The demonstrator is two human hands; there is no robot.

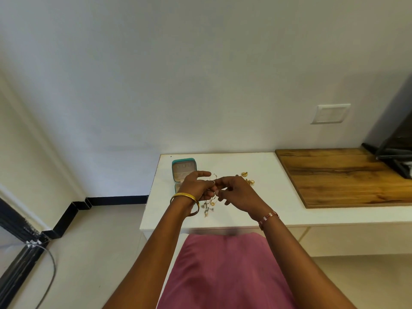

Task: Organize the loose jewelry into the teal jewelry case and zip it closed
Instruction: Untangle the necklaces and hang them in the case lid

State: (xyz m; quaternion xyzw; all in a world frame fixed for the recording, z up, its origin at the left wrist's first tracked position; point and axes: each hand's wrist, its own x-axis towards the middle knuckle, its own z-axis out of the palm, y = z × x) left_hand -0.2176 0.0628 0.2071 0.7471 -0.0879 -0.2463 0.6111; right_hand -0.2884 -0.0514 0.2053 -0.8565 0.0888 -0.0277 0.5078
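- Both forearms reach forward over the white table (pixel 278 175) and the hands meet in the middle, fingertips almost touching.
- The left hand (pixel 196 186) has its fingers curled and pinching a thin chain necklace (pixel 209 206), with the forefinger stretched out straight above the pinch; a gold bangle (pixel 184 196) sits on that wrist.
- The right hand (pixel 236 192) has its fingers bent in toward the same chain, thumb and forefinger nipping it just beside the left fingertips; a beaded bracelet (pixel 268 217) circles that wrist.
- Below the fingers the chain hangs down, its small charms bunched near the table top.
- The teal jewelry case (pixel 184 172) lies open just beyond the left fingers, partly hidden by that hand, near the table's left edge.
- Loose gold earrings (pixel 247 178) lie just beyond the right fingers.
- Farther right of the fingers the white top is bare up to a wooden board (pixel 345 175), with a dark stand (pixel 392 152) at its far end.
- The table's near edge runs under the wrists; a pink garment (pixel 225 270) fills the space below.
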